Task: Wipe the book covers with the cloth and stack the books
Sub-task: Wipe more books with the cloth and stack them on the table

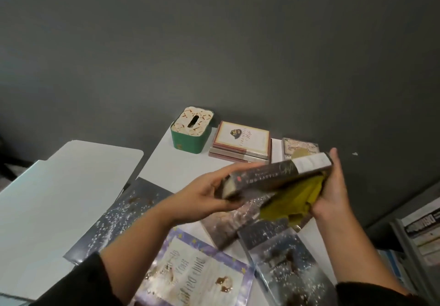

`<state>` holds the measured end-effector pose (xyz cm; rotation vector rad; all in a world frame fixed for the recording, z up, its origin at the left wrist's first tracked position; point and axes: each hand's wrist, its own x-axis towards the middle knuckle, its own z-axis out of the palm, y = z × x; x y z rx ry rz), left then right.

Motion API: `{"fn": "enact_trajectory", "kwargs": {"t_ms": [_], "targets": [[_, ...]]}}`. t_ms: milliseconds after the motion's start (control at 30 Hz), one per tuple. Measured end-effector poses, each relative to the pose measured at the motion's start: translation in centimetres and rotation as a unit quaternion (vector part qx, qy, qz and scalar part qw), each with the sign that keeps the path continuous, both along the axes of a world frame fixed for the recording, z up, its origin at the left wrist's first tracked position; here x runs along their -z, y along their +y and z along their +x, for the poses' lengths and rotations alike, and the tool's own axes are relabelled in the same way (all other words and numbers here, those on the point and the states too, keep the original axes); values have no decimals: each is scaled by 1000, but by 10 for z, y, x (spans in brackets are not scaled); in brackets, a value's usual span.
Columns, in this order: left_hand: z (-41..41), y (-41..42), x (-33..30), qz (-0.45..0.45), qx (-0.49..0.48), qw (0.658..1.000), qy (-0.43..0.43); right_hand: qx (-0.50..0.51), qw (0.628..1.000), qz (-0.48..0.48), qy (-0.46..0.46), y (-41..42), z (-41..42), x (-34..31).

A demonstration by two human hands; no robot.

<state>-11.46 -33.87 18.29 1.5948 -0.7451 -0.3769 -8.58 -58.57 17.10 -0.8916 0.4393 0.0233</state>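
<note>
Grey wall (214, 43) backs a white desk (185, 169), and we hold the task's book (276, 177) in the air above it, between both hands. Its long axis runs from lower left to upper right, spine turned towards us. Our left hand (204, 193) grips the near-left end, fingers curled under the page block. Our right hand (333, 191) closes round the far-right end and also holds the cloth (295, 203), a yellow wad pressed against the book's underside; how firmly it bears on the cover we cannot tell.

We judge the wipe to be in hand on this lower face. What the next move turns on is the stack (240, 146): it lies beyond the book and slightly left, against the wall, well apart from both hands, its top cover pale with a red border. The left hand is on the nearer side, so we would expect it to carry the book there.

Just left of the stack stands a green tissue box (190, 134); no tissue shows in its slot. Right of the stack a small pale book (300, 148) lies partly hidden behind the held one.

Below our hands several glossy books lie spread flat: a purple-bordered one (197, 270) nearest us, a dark snowy one (285, 267) to its right, another (119, 217) under the left forearm.
</note>
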Motion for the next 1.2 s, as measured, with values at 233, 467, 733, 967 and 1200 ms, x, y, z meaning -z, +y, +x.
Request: {"fn": "enact_trajectory", "kwargs": {"t_ms": [233,467,733,967,1200], "targets": [[50,16,21,232,21,949,-210,-158,985,-8,73,-14,10,14],[91,18,51,241,-173,954,-37,-174,979,41,94,-7,26,55],[125,9,89,22,-280,920,272,-100,987,4,126,-12,58,92],[184,-16,106,79,-313,919,228,35,992,-46,115,-28,67,111],[237,-41,148,46,-403,856,321,107,985,-127,51,-50,70,108]]}}
